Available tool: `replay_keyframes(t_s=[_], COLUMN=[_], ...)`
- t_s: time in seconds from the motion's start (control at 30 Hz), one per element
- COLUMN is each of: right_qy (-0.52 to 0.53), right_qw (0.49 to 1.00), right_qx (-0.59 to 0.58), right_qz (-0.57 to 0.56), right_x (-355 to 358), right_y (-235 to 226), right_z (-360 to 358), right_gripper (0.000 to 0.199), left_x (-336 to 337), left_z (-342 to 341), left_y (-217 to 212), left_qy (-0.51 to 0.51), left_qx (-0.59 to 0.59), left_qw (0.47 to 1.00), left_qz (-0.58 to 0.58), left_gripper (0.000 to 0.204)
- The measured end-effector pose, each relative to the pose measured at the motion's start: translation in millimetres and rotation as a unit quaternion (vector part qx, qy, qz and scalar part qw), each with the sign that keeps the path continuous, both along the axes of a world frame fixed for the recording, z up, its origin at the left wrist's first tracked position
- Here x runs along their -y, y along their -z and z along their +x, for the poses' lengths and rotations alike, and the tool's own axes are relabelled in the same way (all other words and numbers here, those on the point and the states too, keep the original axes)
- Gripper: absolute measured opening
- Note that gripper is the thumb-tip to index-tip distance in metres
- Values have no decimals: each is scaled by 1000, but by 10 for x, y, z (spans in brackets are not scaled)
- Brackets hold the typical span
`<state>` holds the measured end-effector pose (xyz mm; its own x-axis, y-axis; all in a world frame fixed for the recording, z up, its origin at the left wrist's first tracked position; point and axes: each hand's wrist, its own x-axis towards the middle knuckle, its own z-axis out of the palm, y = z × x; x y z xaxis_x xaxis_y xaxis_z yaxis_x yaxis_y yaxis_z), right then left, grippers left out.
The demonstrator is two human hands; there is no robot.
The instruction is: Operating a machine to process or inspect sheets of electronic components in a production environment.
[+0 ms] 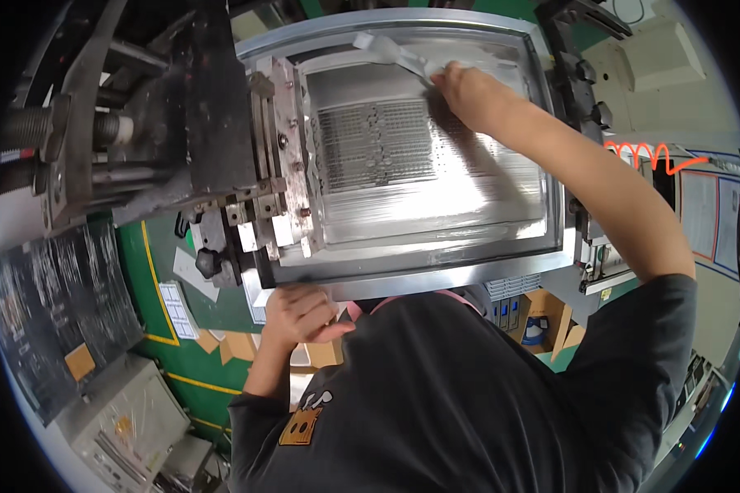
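Note:
My right hand (471, 94) is closed on a pale, translucent spatula (390, 51), which slants up and left over the far side of a metal-framed printing screen (452, 278). A shiny silver sheet with a dark patterned area (374, 144) lies inside the frame. At the near left corner of the frame, my left hand (302, 314) is curled with its thumb pointing right. Its knuckles are beside the frame's edge, and the inside of the fingers is hidden. A metal clamp bar with bolts (292, 156) lies across the left side of the sheet.
Dark machine parts (214, 99) rise close on the left. A black knob (209, 263) sticks out beside the frame's near left corner. To the right are a bracket with knobs (585, 72) and a coiled orange hose (649, 154). Cardboard pieces (238, 345) are low behind my left arm.

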<state>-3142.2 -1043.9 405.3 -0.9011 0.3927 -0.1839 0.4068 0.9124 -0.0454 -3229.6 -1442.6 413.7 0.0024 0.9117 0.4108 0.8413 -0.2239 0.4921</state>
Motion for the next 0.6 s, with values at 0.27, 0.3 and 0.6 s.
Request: replay_keyframes(t_s=[0.27, 0.3, 0.6], right_qy=[24, 9, 201], right_qw=[989, 986, 823], right_qx=[8, 38, 145], right_qz=[-149, -162, -511], right_x=[362, 356, 3], right_y=[-448, -459, -1123], right_z=[-684, -702, -49], right_gripper=[53, 54, 54], left_x=[-20, -18, -42], left_z=[19, 15, -8], left_y=[-13, -36, -67], left_qy=[-34, -28, -5], left_qx=[-23, -25, -12], left_qw=[999, 999, 1000], left_qz=[12, 6, 26], left_gripper=[36, 36, 34])
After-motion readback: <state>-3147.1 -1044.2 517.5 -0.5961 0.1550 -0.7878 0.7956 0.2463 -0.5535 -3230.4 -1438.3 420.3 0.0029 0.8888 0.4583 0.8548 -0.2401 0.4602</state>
